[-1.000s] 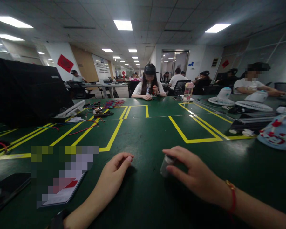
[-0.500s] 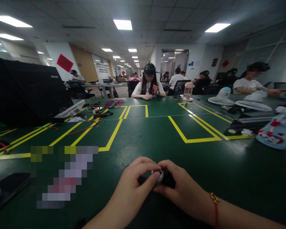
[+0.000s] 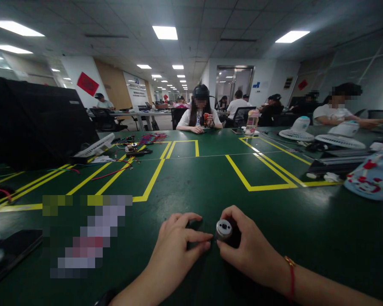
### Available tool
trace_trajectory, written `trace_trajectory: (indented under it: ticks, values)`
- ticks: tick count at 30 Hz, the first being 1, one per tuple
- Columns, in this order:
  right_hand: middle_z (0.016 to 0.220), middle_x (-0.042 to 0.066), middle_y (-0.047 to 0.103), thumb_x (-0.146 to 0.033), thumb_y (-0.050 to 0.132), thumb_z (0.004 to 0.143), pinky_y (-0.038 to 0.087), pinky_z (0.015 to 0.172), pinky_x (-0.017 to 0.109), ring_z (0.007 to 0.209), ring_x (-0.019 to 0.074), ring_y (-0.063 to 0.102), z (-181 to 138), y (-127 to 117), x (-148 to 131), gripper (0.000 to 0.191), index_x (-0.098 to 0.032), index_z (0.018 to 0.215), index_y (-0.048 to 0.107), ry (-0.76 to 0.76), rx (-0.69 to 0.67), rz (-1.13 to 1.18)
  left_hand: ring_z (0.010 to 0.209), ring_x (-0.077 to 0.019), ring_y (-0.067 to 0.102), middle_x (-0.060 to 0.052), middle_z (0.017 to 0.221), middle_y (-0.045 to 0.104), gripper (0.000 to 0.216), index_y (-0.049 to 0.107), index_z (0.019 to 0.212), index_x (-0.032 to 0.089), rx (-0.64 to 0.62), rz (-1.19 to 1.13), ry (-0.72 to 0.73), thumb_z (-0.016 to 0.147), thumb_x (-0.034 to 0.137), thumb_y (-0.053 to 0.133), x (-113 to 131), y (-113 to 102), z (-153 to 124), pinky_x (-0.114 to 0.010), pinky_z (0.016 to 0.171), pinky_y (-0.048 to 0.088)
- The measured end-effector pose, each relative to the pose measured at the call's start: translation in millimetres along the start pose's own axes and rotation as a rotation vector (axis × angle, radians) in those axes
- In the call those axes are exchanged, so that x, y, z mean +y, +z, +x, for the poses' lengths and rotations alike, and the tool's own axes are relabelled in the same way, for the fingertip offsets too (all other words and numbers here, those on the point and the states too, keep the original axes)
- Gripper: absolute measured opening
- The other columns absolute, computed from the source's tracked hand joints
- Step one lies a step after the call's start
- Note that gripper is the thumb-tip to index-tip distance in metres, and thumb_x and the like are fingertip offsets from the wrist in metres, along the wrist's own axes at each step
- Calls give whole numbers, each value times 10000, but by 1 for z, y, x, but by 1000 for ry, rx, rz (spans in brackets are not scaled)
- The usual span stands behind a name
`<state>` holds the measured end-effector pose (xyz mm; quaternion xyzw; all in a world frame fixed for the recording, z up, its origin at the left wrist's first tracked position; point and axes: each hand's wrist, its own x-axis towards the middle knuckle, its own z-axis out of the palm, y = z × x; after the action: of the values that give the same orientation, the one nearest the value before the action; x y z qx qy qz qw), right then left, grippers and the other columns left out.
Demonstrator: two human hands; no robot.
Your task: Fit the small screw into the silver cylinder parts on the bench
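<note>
My right hand (image 3: 245,250) is wrapped around a small metal cylinder (image 3: 224,229), a motor-like part with a round silver end face turned toward me. It rests low over the green table mat (image 3: 191,187). My left hand (image 3: 175,246) lies just left of it, fingers curled, index finger and thumb reaching toward the cylinder with their tips close to it but holding nothing. A red cord bracelet circles my right wrist.
A black case (image 3: 35,123) and loose coloured wires (image 3: 115,170) lie at the left. A dark phone (image 3: 9,250) sits at the near left edge. White fans (image 3: 298,131) and a patterned pouch (image 3: 370,178) are at the right. Other people sit across the table.
My right hand picked up the cylinder and brought it toward me. The left hand came to meet it, pinched its end, then drew slightly away, exposing the silver end face.
</note>
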<state>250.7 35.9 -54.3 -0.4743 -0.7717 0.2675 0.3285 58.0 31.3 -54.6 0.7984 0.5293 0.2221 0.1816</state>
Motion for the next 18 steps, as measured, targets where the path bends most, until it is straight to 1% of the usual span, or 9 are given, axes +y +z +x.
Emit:
trace_trajectory:
  ticks: [2, 4, 6, 7, 9, 12, 14, 16, 18]
  values:
    - [809, -16, 551, -225, 552, 722, 425, 635, 210, 709, 86, 520, 6, -10, 4, 207, -195, 899, 450, 37, 46, -6, 1115, -283, 489, 13, 1223, 597, 265, 664, 1033, 447, 18, -86, -20, 781, 379, 622, -3, -5, 0, -488, 924, 378]
    - [867, 6, 578, -307, 553, 745, 446, 656, 225, 739, 103, 553, 18, -32, 17, 284, -196, 987, 454, 120, 143, -59, 1126, -252, 502, -6, 1226, 595, 298, 640, 1111, 382, 80, -233, -88, 825, 388, 556, -11, -14, 2, -438, 957, 379]
    - [952, 36, 593, -369, 552, 747, 455, 675, 245, 774, 126, 577, 31, -68, 42, 391, -200, 1083, 448, 232, 262, -224, 1090, -233, 540, -29, 1188, 612, 319, 639, 1121, 311, 178, -369, -206, 864, 409, 476, -25, -24, 4, -398, 935, 408]
    - [989, 53, 593, -387, 559, 736, 456, 678, 257, 785, 142, 585, 36, -89, 58, 441, -199, 1118, 445, 297, 313, -335, 1042, -237, 567, -43, 1136, 635, 336, 645, 1103, 277, 240, -409, -280, 857, 431, 474, -33, -28, 5, -391, 900, 430]
    - [1011, 92, 592, -410, 575, 704, 449, 701, 285, 827, 186, 594, 43, -133, 92, 454, -179, 1082, 478, 457, 358, -608, 959, -241, 603, -60, 1057, 655, 376, 633, 1087, 223, 313, -477, -387, 838, 463, 485, -47, -32, 6, -383, 841, 461]
    - [863, 171, 600, -424, 568, 692, 429, 641, 348, 762, 266, 599, 42, -186, 133, 369, -130, 914, 540, 619, 356, -715, 914, -232, 614, -59, 976, 659, 382, 615, 1060, 189, 362, -538, -421, 828, 467, 494, -56, -33, 6, -349, 784, 478]
    - [751, 166, 591, -417, 558, 699, 419, 606, 352, 701, 271, 598, 37, -206, 150, 281, -147, 778, 557, 671, 325, -725, 881, -225, 618, -45, 928, 664, 353, 621, 1030, 190, 358, -514, -400, 818, 450, 511, -54, -31, 6, -337, 772, 471]
    - [703, 153, 584, -417, 562, 699, 419, 587, 341, 666, 258, 599, 33, -214, 159, 257, -160, 709, 556, 705, 297, -739, 857, -225, 621, -37, 903, 672, 325, 632, 999, 194, 346, -479, -384, 806, 432, 526, -50, -31, 5, -331, 756, 462]
    - [810, 201, 590, -460, 579, 682, 426, 606, 372, 745, 300, 605, 33, -213, 158, 340, -136, 781, 576, 740, 322, -780, 856, -229, 620, -37, 899, 674, 309, 637, 983, 195, 342, -466, -377, 802, 421, 527, -46, -31, 5, -330, 746, 456]
